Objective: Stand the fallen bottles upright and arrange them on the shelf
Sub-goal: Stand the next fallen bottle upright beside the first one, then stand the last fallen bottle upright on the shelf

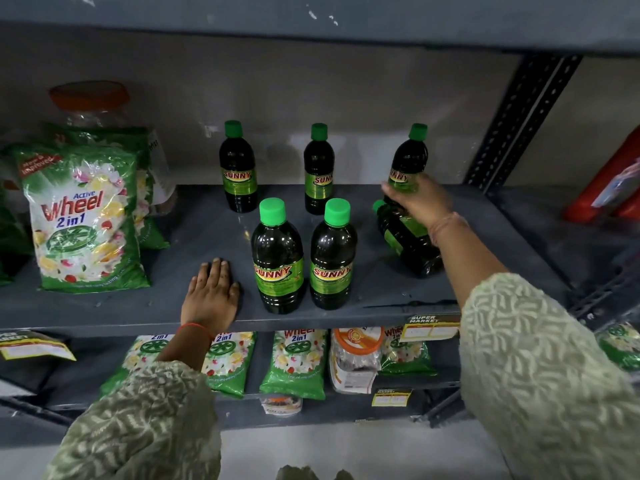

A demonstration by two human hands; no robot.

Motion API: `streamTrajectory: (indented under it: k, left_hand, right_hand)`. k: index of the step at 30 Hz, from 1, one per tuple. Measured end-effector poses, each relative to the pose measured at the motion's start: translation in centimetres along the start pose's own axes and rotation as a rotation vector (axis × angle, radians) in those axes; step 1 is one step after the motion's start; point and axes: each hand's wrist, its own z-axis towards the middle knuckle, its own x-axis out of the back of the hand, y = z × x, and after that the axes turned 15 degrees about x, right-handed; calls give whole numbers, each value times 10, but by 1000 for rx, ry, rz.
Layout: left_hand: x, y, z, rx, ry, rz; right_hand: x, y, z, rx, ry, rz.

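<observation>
Nearest the shelf's (145, 306) front edge, the left hand (211, 296) lies flat, palm down, fingers spread and holding nothing, just left of two upright front bottles (278, 258) and (332, 256). To the right, one fallen bottle (408, 239) lies on its side, its long axis running from its cap at rear-left to its base at front-right, directly beneath the right forearm. Further back, the right hand (420, 199) is closed round the label of the rear right bottle (408, 161), which stands slightly tilted. Two more rear bottles (238, 168) and (319, 169) stand upright, well apart. Judgement: the right hand is far nearer the fallen bottle, which remains to be stood up. A detergent packet (83, 220) occupies the left.
</observation>
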Motion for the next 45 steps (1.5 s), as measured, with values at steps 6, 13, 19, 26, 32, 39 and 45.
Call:
streamTrajectory:
  k: [6,13,19,26,32,39,45]
  left_hand:
    - [-3,-2,1,2,48,-4]
    - [-4,-2,2,9,46,-11]
    - [-3,-2,2,1,42,-8]
    - [-3,-2,1,-5,39,-12]
    - [-2,-2,2,3,15,-3]
    - [-1,-1,1,5,13,6]
    - [-1,-1,2,6,5,10]
  right_hand:
    - [-25,92,44,-182,-208,-125]
    - [-19,44,17,-103,38,-225]
    - [-18,16,4,49,253,24]
    - [-29,25,-21,28,322,194]
    - [-18,5,-9,56,293,-11]
    - [-5,-10,9,56,207,-103]
    - [-3,-20,10,67,138,-230]
